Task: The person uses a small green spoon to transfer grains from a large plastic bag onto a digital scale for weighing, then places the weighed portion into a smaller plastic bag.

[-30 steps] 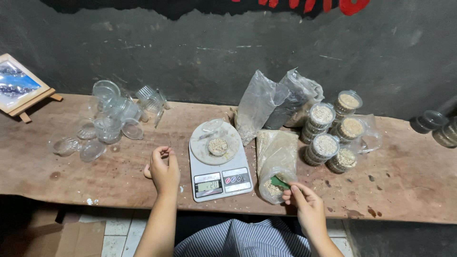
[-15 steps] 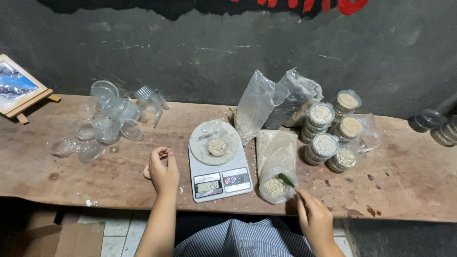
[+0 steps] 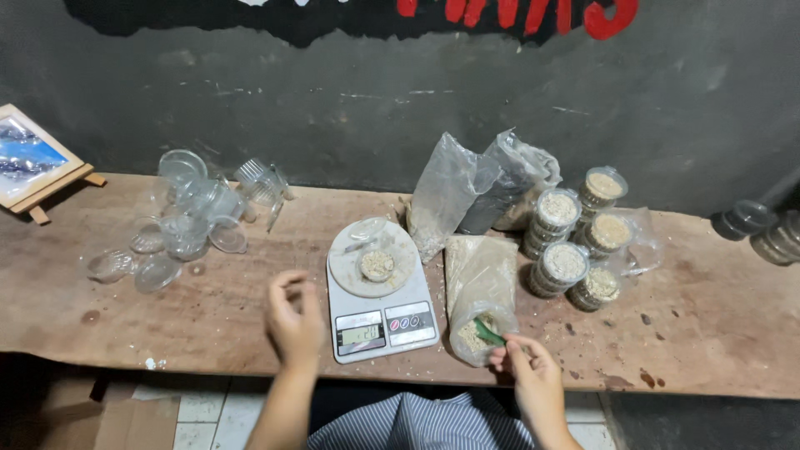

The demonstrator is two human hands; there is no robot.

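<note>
- Head view: I log the right hand [image 3: 533,379] with fingers clamped on a green scoop [image 3: 488,333], its tip inside the grain bag [image 3: 479,287], long axis running up-left toward the cup [image 3: 377,264] on the scale [image 3: 379,312].
- Left hand [image 3: 293,321] hovers over the bench [image 3: 125,317], fingers loosely curled, empty, left of the scale; the right hand is nearer the bag.
</note>
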